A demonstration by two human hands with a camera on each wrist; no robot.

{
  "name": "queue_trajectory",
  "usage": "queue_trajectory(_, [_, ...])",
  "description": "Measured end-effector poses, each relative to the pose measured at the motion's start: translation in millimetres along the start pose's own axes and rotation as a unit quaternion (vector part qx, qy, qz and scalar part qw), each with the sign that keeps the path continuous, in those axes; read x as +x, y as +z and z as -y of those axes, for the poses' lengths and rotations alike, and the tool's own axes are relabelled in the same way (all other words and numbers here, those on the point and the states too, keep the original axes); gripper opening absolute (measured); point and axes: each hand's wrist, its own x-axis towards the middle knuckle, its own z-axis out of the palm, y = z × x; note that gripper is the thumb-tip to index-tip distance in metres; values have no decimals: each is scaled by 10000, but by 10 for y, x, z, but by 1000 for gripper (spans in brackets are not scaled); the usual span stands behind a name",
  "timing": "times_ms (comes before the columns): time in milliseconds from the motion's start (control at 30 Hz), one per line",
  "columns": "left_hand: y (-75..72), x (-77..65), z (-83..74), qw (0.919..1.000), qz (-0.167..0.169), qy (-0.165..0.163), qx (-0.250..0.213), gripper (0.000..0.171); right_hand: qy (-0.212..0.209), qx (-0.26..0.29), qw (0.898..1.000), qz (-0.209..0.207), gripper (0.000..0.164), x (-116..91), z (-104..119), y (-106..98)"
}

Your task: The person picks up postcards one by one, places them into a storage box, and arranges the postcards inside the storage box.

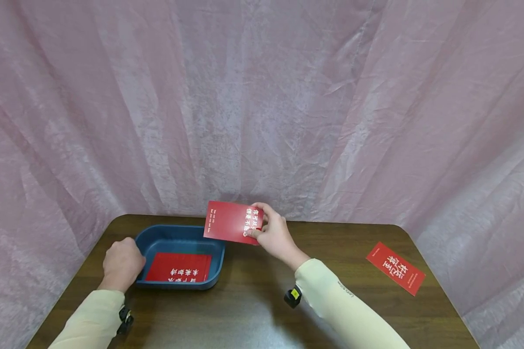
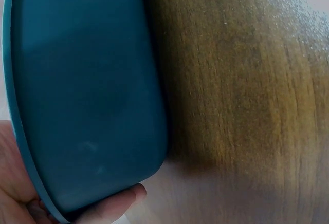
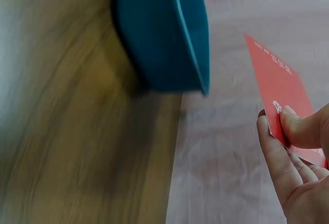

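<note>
My right hand (image 1: pixel 276 236) pinches a red card (image 1: pixel 229 220) with white print, thumb on its printed face and fingers behind. In the head view the card's left end overlaps the right rim of a blue plastic tray (image 1: pixel 216 276). In the right wrist view the held card (image 3: pixel 277 80) is tilted up, beside the tray's wall. My left hand (image 1: pixel 123 264) grips the tray's left end, its fingers curled round the rim; the left wrist view shows fingertips under the tray wall (image 2: pixel 92 106). Red cards (image 1: pixel 181 266) with white characters lie inside the tray.
Another red card (image 1: pixel 396 268) lies at an angle near the right edge of the brown wooden table (image 1: pixel 253 310). A pink velvet curtain (image 1: pixel 262 106) hangs close behind the table's back edge and along both sides.
</note>
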Motion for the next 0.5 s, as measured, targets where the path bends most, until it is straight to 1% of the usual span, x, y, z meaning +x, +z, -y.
queue_trajectory(167, [0, -4, 8, 10000, 12, -28, -2, 21, -93, 153, 9997, 189, 62, 14, 114, 238])
queue_trajectory(333, [6, -20, 3, 10000, -75, 2, 12, 20, -134, 274, 9986, 439, 62, 10, 197, 460])
queue_trajectory(500, [2, -25, -29, 9999, -100, -67, 90, 23, -299, 122, 9980, 542, 62, 23, 247, 710])
